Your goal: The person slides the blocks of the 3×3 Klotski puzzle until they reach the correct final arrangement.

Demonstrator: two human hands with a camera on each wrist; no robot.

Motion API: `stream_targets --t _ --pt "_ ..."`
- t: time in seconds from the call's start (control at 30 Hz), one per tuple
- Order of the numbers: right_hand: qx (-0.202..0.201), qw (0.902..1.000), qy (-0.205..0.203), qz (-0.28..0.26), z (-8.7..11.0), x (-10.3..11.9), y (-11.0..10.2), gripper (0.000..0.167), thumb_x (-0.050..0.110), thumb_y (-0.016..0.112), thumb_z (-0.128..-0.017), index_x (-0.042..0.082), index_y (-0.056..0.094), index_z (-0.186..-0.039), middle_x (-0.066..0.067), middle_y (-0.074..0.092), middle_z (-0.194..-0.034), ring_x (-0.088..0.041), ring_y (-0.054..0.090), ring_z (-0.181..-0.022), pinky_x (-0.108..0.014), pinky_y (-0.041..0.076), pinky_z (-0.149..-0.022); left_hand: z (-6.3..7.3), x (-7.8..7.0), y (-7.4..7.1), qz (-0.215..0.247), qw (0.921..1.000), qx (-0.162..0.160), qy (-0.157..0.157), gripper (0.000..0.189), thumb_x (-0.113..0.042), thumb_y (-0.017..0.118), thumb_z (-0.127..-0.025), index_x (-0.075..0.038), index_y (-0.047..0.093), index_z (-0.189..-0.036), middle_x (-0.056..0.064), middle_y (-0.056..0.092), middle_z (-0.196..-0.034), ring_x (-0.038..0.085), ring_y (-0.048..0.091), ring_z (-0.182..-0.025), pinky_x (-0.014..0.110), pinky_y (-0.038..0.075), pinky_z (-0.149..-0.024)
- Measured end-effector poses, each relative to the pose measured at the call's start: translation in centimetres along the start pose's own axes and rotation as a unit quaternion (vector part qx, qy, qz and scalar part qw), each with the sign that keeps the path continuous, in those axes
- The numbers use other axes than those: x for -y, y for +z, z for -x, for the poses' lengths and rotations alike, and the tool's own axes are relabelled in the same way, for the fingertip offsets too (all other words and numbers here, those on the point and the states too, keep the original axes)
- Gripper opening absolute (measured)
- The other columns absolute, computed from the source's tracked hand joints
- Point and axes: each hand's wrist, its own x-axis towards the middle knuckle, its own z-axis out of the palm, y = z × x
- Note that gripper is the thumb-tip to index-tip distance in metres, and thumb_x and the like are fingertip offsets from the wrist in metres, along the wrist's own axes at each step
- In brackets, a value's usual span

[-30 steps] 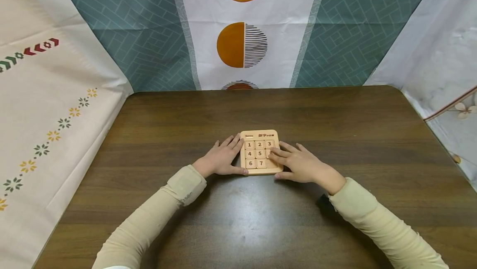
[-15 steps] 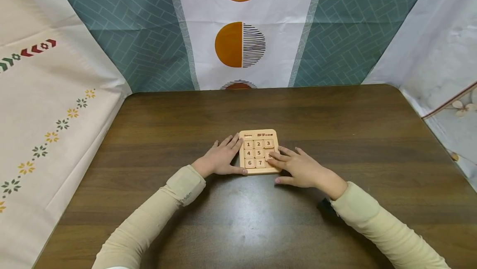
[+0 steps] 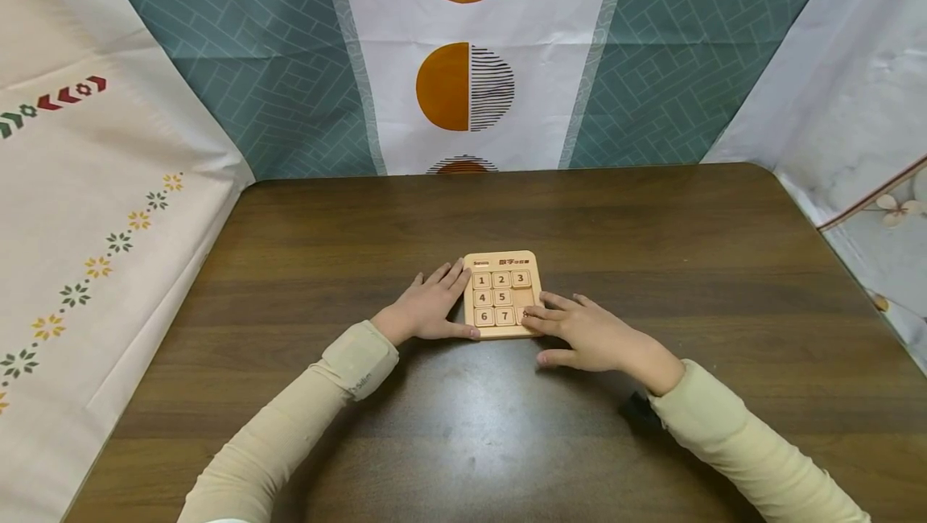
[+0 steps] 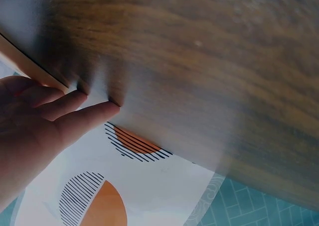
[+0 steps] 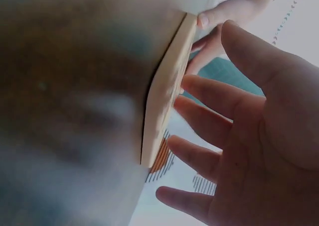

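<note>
A wooden number slide puzzle (image 3: 500, 256) lies flat on the dark wooden table. Tiles 1, 2 and 3 fill its top row. Tiles 4 and 5 sit in the middle row, with a bare slot at that row's right end. In the bottom row are 6, 7 and the 8 tile (image 3: 519, 316), which fingers partly cover. My left hand (image 3: 432, 304) rests along the puzzle's left edge, fingers spread and thumb at the lower left corner. Fingertips of my right hand (image 3: 590, 334) touch the 8 tile, fingers extended, with the thumb apart from the board.
The brown wood table (image 3: 362, 225) stretches out on all sides of the puzzle. A patterned cloth (image 3: 290, 88) hangs behind its far edge. Pale fabric (image 3: 109, 225) borders the left side, and white fabric with a floral print (image 3: 883, 105) the right.
The 8 tile has slid from the middle row down to the bottom right slot. My right hand has moved slightly toward me with it. The left hand stays in place.
</note>
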Motion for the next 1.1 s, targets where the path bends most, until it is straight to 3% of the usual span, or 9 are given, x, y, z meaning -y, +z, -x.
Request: stream_targets --t 0.2,0.53,1.1 --pt "-0.021 0.9996 0.015 0.008 -1.5 -0.3 -0.4 0.063 0.044 0.057 -0.087 0.011 0.042 -0.138 -0.008 0.036 -0.142 -0.034 0.023 -0.133 -0.063 0.022 -0.096 0.0 0.0 0.0 0.002 1.0000 0.001 -0.004 0.103 -0.072 0.046 -0.077 -0.010 0.003 -0.147 0.009 -0.003 -0.152 0.027 0.006 -0.138 0.056 0.017 -0.102" --pt "0.004 0.9998 -0.006 0.019 -3.8 -0.2 0.2 0.062 0.050 0.050 -0.088 0.017 0.039 -0.140 -0.002 0.031 -0.146 -0.031 0.019 -0.135 -0.062 0.019 -0.098 0.0 0.0 0.1 0.006 1.0000 -0.001 -0.008 0.104 -0.072 0.047 -0.076 -0.009 0.004 -0.147 0.010 -0.001 -0.152 0.027 0.007 -0.138 0.056 0.018 -0.102" --pt "0.013 0.9996 0.003 0.024 -2.1 -1.7 -0.3 0.061 0.046 0.054 -0.088 0.016 0.040 -0.140 -0.004 0.033 -0.145 -0.033 0.020 -0.134 -0.064 0.020 -0.096 -0.1 0.0 0.2 0.003 1.0000 -0.002 -0.007 0.103 -0.073 0.045 -0.077 -0.011 0.003 -0.147 0.009 -0.003 -0.152 0.027 0.006 -0.138 0.056 0.017 -0.103"
